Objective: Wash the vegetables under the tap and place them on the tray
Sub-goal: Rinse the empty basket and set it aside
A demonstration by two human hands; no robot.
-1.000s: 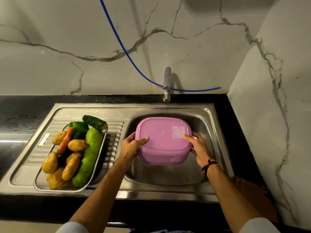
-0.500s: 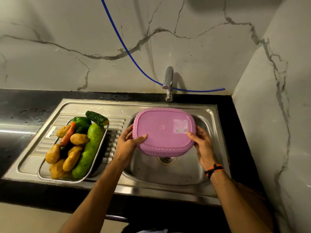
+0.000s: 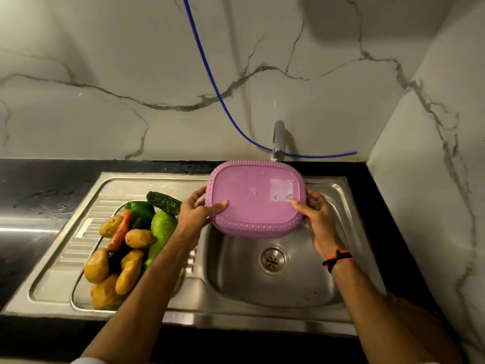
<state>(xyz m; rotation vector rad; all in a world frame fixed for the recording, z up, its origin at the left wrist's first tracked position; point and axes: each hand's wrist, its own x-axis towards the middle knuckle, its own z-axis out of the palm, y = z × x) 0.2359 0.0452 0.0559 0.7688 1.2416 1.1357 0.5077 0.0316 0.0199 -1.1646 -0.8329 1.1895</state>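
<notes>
A pink plastic basket (image 3: 252, 200) is held upside down above the sink basin (image 3: 273, 279), its flat bottom facing me. My left hand (image 3: 196, 214) grips its left edge, thumb on the bottom. My right hand (image 3: 315, 214) grips its right edge the same way. The tap (image 3: 278, 137) stands just behind the basket; no water stream is visible. On the drainboard to the left, a steel tray (image 3: 78, 287) holds several potatoes (image 3: 97, 265), a carrot (image 3: 119, 232), a green pepper (image 3: 139, 210), a dark cucumber (image 3: 164, 202) and a pale green gourd (image 3: 161, 229).
A blue hose (image 3: 210, 74) runs down the marble wall to behind the tap. The drain (image 3: 273, 260) shows in the basin. Black counter (image 3: 31, 195) surrounds the steel sink; a marble side wall (image 3: 433, 179) closes the right.
Both hands have lifted the upturned basket up and back out of the basin toward the tap, uncovering the drain. The camera view has shifted.
</notes>
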